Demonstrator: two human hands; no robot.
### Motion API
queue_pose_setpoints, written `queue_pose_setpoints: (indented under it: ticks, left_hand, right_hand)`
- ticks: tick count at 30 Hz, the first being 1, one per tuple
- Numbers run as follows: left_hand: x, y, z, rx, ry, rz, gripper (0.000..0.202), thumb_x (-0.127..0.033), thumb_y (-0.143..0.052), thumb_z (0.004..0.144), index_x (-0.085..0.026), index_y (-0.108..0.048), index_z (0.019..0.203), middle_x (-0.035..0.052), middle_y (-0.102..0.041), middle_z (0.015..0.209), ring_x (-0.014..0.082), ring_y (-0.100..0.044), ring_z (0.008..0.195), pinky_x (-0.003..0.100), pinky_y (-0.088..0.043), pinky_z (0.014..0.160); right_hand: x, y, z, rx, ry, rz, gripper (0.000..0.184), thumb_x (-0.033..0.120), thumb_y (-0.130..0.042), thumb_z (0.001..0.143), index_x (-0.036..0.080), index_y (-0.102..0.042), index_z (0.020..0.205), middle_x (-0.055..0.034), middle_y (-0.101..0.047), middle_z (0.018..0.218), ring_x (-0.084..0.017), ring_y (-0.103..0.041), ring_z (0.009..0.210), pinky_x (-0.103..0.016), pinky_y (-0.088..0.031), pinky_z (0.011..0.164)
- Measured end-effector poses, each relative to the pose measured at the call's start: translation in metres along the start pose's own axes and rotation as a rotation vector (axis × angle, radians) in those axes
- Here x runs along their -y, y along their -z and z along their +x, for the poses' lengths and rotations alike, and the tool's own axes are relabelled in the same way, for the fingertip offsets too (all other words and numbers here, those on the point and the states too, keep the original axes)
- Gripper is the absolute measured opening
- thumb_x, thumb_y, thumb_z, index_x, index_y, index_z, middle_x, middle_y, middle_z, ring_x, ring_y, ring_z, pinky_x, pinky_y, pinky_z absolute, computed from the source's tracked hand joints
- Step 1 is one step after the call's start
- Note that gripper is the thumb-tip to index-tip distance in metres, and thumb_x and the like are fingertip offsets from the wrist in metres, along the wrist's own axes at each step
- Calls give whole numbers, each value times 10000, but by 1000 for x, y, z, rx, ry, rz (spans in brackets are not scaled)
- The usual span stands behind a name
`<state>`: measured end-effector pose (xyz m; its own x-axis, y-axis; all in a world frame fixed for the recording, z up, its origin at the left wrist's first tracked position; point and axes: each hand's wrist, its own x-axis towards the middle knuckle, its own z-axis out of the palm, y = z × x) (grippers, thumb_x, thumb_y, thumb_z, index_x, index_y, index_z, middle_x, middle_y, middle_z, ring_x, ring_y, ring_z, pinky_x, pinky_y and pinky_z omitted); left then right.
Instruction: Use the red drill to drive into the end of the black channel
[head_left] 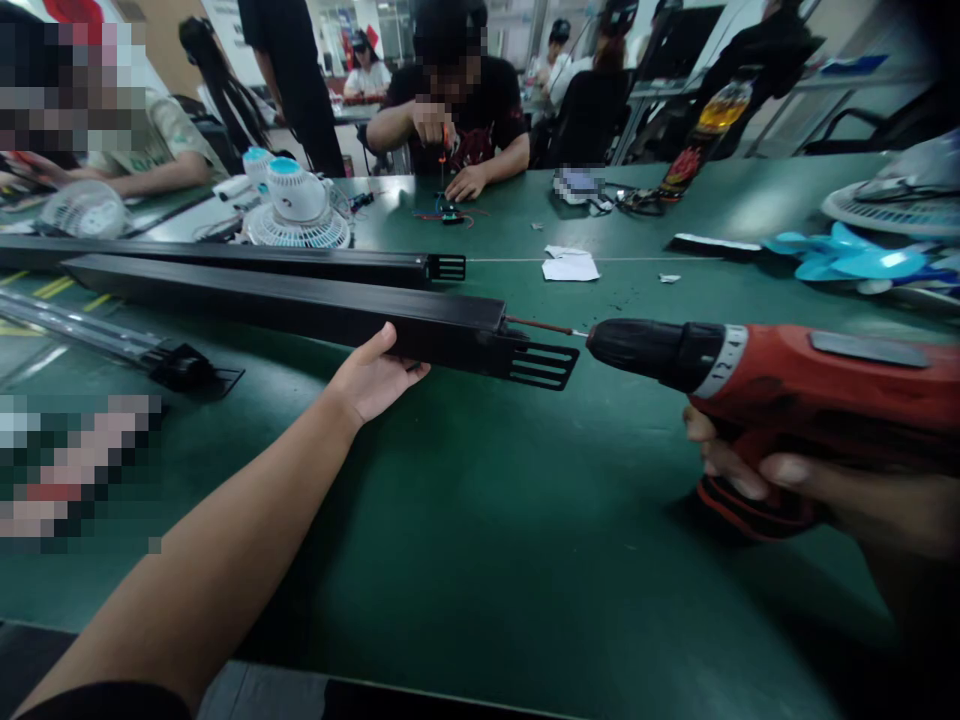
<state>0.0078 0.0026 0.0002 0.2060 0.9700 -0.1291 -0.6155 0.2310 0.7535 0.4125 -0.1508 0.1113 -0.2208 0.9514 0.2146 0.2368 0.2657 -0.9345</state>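
The left hand (373, 382) grips a long black bar (300, 305) close to its right end. The thumb presses against the near face, and the fingers (411, 372) curl under the lower edge, closed on the bar. The bar runs from the left edge of the view to the centre of the green tabletop (480, 520). It ends in a slotted grille (544, 365) just right of the hand. Whether this end rests on the tabletop cannot be told. The right hand (795, 490) holds a red and black drill (787, 375) by its handle. Its fingers (742, 485) are wrapped tight around the grip. The drill is level and points left. Its thin bit (544, 326) reaches the right end of the bar, just above the grille. A second bar (262, 262) lies parallel just behind the first. A clear tube (75, 330) with a black end lies nearer on the left. Behind the bars stand a small white fan (296, 205) and, well apart to the right, a scrap of paper (570, 265) and blue fan blades (847, 258). Across the tabletop, a co-worker's hand (465, 183) rests beside some small wired parts (450, 212).
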Motion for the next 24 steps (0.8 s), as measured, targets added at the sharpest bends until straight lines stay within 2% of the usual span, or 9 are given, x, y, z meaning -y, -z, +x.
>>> queue_pose_setpoints:
  ticks: [4,10,15,24]
  left_hand:
    - [0,0,0,16,5,-9,435,-521,-1083,973,-262,-857,1240,120,-923,1232,349,-864,1275,436,-686,1054]
    - [1,5,2,27,-5,-13,458,-525,-1100,953,-260,-861,1241,124,-918,1215,367,-862,1294,445,-681,1052]
    - [2,5,3,32,2,-24,424,-509,-1070,985,-262,-858,1257,129,-918,1247,359,-862,1282,442,-680,1047]
    - [2,4,3,13,-4,2,481,-545,-1109,939,-273,-872,1257,118,-912,1256,376,-840,1330,477,-660,1113]
  right_hand:
    - [0,-1,0,4,19,-8,379,496,-692,657,199,-690,892,-17,-587,487,-148,-504,331,-241,-352,217]
    - [-3,0,-2,-24,7,4,379,482,-707,645,203,-689,901,-56,-646,630,-155,-529,364,-266,-387,237]
    - [-3,1,-1,-12,4,-3,386,485,-705,646,199,-684,905,-39,-624,567,-158,-526,359,-261,-378,238]
    - [2,-1,0,5,27,-17,373,497,-683,667,210,-691,906,-15,-594,473,-142,-483,316,-241,-331,218]
